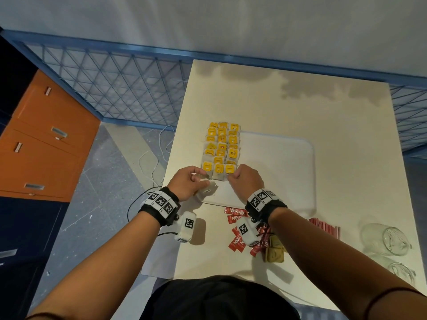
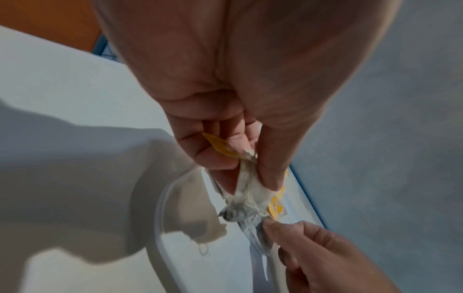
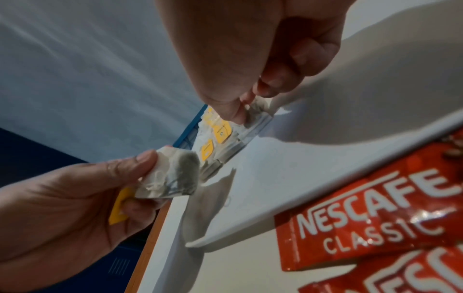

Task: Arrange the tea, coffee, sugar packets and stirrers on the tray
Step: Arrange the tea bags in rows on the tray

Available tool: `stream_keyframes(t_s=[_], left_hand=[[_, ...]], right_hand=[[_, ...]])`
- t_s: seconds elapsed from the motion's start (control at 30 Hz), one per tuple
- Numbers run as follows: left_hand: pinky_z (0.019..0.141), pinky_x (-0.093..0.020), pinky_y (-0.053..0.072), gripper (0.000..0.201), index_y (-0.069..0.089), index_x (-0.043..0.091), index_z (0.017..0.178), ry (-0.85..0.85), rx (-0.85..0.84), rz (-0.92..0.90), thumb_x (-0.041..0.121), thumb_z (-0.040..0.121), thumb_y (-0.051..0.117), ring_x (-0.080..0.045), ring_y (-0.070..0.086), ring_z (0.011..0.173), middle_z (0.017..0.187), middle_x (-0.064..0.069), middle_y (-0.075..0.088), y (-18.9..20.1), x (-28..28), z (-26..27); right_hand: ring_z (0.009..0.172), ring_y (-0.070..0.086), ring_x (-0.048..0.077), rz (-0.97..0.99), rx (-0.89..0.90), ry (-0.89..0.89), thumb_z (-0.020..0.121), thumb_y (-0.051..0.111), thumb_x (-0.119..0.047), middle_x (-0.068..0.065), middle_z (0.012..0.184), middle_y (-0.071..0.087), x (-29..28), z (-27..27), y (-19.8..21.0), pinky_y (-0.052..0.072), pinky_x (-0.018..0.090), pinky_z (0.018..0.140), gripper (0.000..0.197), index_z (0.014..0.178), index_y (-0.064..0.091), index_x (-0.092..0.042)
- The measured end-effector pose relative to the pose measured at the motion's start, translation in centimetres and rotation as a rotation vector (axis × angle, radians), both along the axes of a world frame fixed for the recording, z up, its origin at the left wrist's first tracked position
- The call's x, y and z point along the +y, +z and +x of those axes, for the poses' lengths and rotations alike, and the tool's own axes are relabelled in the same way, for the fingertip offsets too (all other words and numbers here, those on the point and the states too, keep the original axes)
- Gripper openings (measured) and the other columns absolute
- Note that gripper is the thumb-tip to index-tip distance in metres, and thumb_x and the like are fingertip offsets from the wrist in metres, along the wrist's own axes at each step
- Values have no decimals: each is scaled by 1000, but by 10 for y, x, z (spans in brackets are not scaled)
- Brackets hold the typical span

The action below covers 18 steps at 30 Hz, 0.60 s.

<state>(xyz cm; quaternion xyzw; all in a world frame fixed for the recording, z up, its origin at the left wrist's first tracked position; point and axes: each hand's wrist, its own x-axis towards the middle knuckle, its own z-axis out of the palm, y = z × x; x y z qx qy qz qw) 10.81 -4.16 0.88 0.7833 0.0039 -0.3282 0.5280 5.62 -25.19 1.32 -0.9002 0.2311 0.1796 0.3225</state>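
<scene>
Nearest, red coffee sachets (image 1: 235,214) lie on the table short of the tray (image 1: 288,172). At its near-left corner the left hand (image 1: 188,182) pinches a spare tea bag (image 3: 170,176), and the right hand (image 1: 246,180) pinches the front row's rightmost bag. The tea bag block (image 1: 221,151) runs lengthwise away from both hands, so the next row lands beneath the left hand, which is the nearer one

White tray (image 1: 288,158) on worktop (image 1: 346,116), yellow-tagged tea bags (image 1: 220,148) in rows along its left side, red coffee sachets (image 1: 235,214), red sticks (image 1: 323,228), brown packets (image 1: 275,250) near its front edge.
</scene>
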Motion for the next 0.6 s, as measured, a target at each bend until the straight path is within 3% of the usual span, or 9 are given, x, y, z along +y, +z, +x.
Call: stream_keyframes(t_s=[0.1, 0.2, 0.3, 0.4, 0.5, 0.6], left_hand=[[49, -15, 41, 27, 66, 1, 108, -27, 11, -32, 2, 84, 78, -3, 44, 44, 55, 3, 52, 4, 0, 1], [48, -15, 41, 27, 65, -1, 109, -57, 24, -55, -1, 84, 76, -3, 46, 44, 62, -7, 57, 9, -1, 0], [49, -15, 42, 24, 65, 4, 108, -97, 23, -64, -2, 86, 74, -3, 48, 44, 66, -12, 59, 14, -2, 0], [51, -18, 44, 21, 65, 11, 104, -127, 18, -73, 0, 88, 73, -7, 49, 48, 68, -13, 58, 16, -3, 1], [52, -20, 45, 17, 66, 12, 103, -103, 30, -72, 1, 90, 71, -9, 52, 51, 65, -10, 59, 18, -5, 0], [55, -23, 49, 9, 68, 6, 104, -25, 49, -89, 9, 97, 64, -19, 54, 63, 74, -17, 60, 20, -7, -1]], right_hand=[[77, 64, 15, 152, -122, 12, 90, 60, -41, -7, 83, 66, 5, -7, -3, 54, 34, 71, 13, 91, 58, -28], [92, 63, 11, 280, -230, 142, 91, 64, -29, -7, 97, 67, 10, -15, -1, 53, 32, 86, 10, 100, 68, -29], [95, 61, 10, 316, -253, 259, 91, 66, -27, -5, 104, 66, 14, -21, 4, 49, 26, 86, 18, 108, 71, -27], [92, 59, 13, 309, -244, 349, 90, 69, -33, -4, 101, 65, 17, -25, 4, 49, 31, 83, 16, 104, 73, -25], [90, 60, 17, 288, -234, 283, 91, 68, -25, -1, 98, 67, 17, -27, 3, 52, 41, 85, 8, 94, 73, -19], [90, 62, 14, 295, -236, 205, 92, 70, -26, -3, 100, 67, 17, -29, 4, 53, 35, 84, 5, 93, 71, -21]])
